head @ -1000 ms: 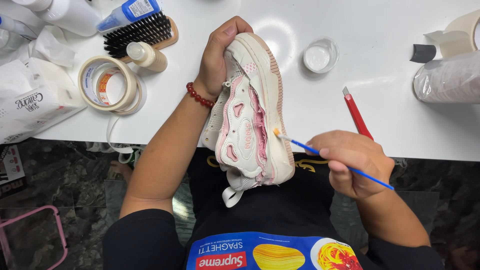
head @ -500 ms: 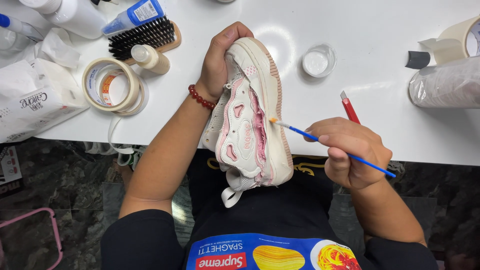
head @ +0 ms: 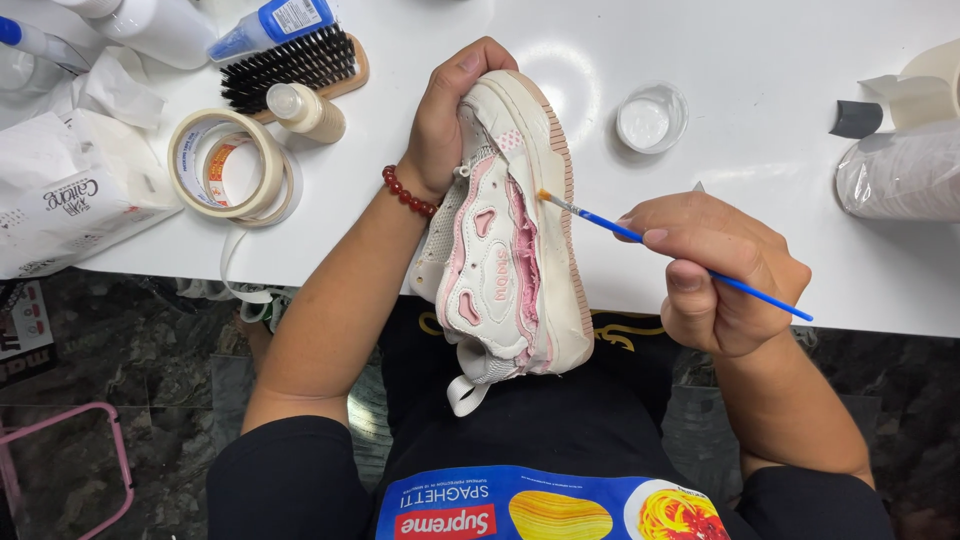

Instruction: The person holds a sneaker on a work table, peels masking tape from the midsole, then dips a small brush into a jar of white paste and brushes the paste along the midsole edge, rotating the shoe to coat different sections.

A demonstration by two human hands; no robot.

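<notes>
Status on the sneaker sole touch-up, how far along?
Done: can't tell; no clear painted patch shows on the cream midsole. In hand: left hand grips the white-and-pink chunky sneaker by its toe, sole edge up; right hand holds the thin blue-handled brush, tip touching the midsole near the toe. Left: the midsole toward the heel looks untouched; the small clear dish sits uncovered.

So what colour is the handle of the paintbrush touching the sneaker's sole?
Blue, a thin handle with a pale bristle tip, clearest in the head view.

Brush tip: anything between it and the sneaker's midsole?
Nothing visible. The right hand holds the thin blue brush, whose tip already meets the cream midsole of the sneaker. The left hand grips the shoe's toe end, clear of that spot.
</notes>
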